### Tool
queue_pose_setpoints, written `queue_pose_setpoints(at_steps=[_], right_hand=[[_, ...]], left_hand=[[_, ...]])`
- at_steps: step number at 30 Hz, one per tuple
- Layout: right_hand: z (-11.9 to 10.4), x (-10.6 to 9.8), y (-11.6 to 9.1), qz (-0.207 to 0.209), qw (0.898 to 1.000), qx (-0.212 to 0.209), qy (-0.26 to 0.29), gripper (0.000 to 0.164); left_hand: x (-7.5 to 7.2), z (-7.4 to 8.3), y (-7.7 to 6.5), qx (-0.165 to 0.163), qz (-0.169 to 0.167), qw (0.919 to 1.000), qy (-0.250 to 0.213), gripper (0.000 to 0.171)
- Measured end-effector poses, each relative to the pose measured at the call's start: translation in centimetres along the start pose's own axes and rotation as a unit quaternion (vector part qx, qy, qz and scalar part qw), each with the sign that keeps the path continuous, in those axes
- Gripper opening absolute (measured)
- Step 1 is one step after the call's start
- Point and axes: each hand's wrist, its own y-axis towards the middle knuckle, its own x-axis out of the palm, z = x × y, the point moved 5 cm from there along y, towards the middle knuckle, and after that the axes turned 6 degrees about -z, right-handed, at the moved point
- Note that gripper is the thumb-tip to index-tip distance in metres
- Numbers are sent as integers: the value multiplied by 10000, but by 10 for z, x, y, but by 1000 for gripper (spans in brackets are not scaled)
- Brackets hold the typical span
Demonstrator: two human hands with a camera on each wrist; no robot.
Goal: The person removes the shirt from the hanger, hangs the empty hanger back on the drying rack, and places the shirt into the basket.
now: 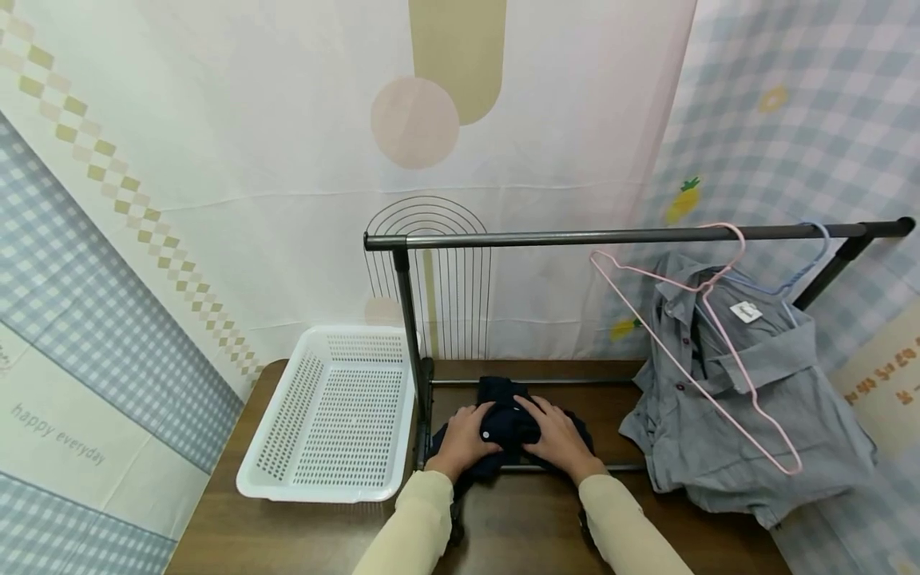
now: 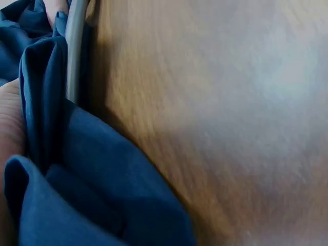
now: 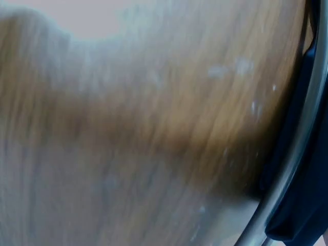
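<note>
A bunched navy shirt (image 1: 509,427) with a small white button lies across the lower rails of a clothes rack. My left hand (image 1: 462,442) grips its left side, thumb turned inward. On the opposite side my right hand (image 1: 562,441) holds the cloth, fingers bent over it. In the left wrist view, folds of the shirt (image 2: 123,179) hang beside a metal rail (image 2: 76,51), and only part of the left hand (image 2: 9,123) shows. The right wrist view has dark cloth (image 3: 307,200) behind the curved-looking rail (image 3: 294,159); most of the right hand is out of frame.
The rack's top bar (image 1: 546,239) spans above the hands. A pink hanger (image 1: 664,347) and a blue hanger (image 1: 801,275) hang at right, the blue one carrying a grey shirt (image 1: 755,431). A white perforated basket (image 1: 251,463) stands left on the wooden table (image 1: 345,531).
</note>
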Motion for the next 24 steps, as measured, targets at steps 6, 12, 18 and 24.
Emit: queue_pose_setpoints(at_steps=[6, 12, 18, 24], right_hand=[[-2, 1, -2, 486, 9984, -57, 279, 93], [0, -8, 3, 367, 9946, -50, 971, 87], [-1, -25, 7, -40, 9832, 115, 1823, 82], [-4, -37, 3, -311, 9633, 302, 2650, 77]], left_hand=[[3, 0, -1, -214, 31, 9992, -346, 73], [-4, 1, 1, -188, 213, 9965, -792, 67], [-25, 7, 3, 104, 516, 9875, -1488, 63], [-41, 15, -2, 147, 388, 9738, -2236, 72]])
